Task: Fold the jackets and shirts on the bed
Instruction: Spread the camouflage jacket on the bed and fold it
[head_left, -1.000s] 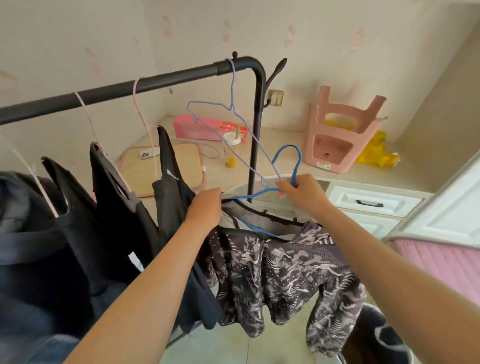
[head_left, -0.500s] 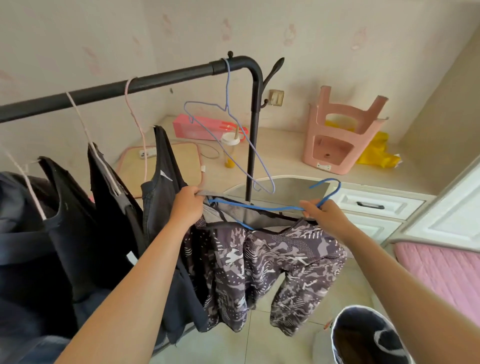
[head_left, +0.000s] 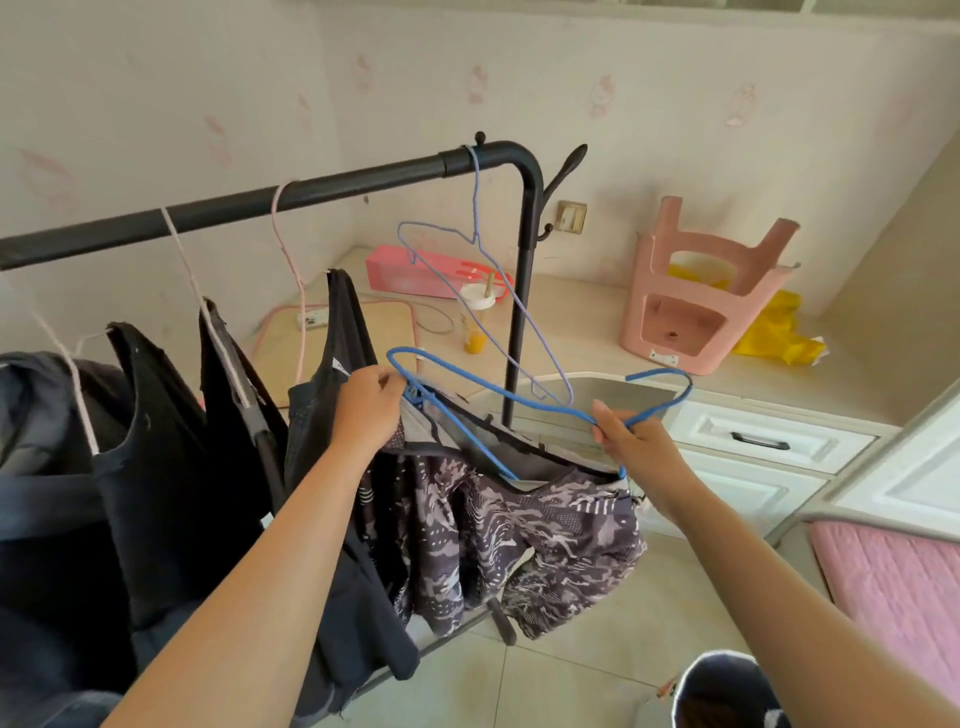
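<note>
**Garment coming off hanger; no folding begun**

Left hand (head_left: 370, 410) pinches the patterned jacket (head_left: 498, 535) collar. Right hand (head_left: 636, 447) fingers are closed on the blue hanger (head_left: 519, 400). Dark garments (head_left: 156, 441) hang on the rack (head_left: 311, 189); bed (head_left: 893, 577) lies at right.

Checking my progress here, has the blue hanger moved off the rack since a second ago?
Yes. The blue hanger has swung from upright beside the black rack post to nearly flat, its hook now right of the post.
</note>
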